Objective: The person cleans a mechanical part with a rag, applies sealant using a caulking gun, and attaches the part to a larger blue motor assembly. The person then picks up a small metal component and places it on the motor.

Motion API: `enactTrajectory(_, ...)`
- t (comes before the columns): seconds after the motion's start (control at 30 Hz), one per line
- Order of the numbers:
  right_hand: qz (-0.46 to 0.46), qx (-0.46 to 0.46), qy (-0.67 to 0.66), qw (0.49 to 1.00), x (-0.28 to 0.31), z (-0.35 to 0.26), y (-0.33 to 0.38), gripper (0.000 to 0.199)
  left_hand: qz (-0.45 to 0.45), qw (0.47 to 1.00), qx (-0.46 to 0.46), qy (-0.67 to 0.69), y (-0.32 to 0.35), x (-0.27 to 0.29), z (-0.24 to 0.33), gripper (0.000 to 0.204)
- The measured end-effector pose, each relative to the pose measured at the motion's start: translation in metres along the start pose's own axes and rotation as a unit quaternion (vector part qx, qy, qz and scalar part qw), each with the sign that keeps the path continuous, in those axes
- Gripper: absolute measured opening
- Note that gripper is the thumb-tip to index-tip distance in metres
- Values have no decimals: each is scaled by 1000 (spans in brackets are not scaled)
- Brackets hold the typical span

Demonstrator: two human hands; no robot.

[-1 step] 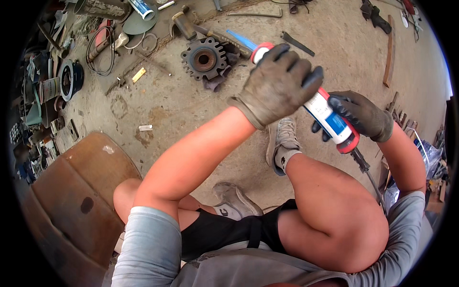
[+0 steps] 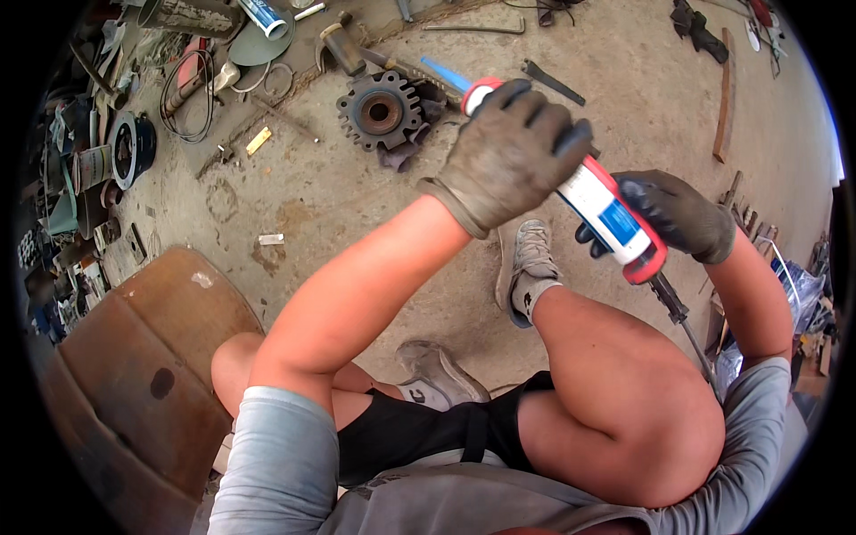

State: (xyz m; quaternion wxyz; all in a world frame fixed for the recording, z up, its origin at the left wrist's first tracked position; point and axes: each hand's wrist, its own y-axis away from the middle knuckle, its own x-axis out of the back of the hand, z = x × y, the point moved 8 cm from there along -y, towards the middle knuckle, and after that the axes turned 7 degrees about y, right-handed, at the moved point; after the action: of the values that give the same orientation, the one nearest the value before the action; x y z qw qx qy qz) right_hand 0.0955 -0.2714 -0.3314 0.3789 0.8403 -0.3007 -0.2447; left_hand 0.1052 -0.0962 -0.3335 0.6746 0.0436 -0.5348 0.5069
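1. Two gloved hands grip one caulking gun (image 2: pixel 615 218), held in the air above the concrete floor (image 2: pixel 339 187).
2. Left hand (image 2: pixel 508 156): the fingers (image 2: pixel 544 111) are curled shut over the front half of the gun's tube, covering it from above. The red front cap shows just beyond the fingertips, with a blue nozzle (image 2: pixel 443 73) projecting past it.
3. Right hand (image 2: pixel 673 214): the fingers are wrapped around the rear of the gun, on its far side. Whether they press the trigger cannot be told, as the tube hides it.
4. Tube: white with a blue label, exposed between the two hands. The red rear end sits just below the right fingers.
5. Rod (image 2: pixel 678 316): a dark plunger rod runs out of the rear end, past the right wrist and beside the raised right knee (image 2: pixel 642 401).
6. Gear (image 2: pixel 382 111): a rusty toothed wheel lies on the floor on a dark rag, beyond the left fingertips and apart from the nozzle.
7. Shoe (image 2: pixel 528 259): a grey shoe rests on the floor beneath the gun, below the left wrist.
8. Metal sheet (image 2: pixel 134 357): a rusty curved sheet lies well apart, to the left of the left forearm.
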Motion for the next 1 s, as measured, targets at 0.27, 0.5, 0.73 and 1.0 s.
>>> enactTrajectory(0.27,87,277,-377,879,58,102,46,93,17,989,137,51,24,19,-44,47)
enactTrajectory(0.5,109,288,-79,948,31,61,0,87,29,991,130,23,22,14,-75,44)
enactTrajectory(0.73,109,224,-4,968,38,5,-23,51,89,983,151,49,25,9,-114,42)
enactTrajectory(1.0,94,187,13,978,58,-31,-57,38,135,965,220,48,41,9,-147,38)
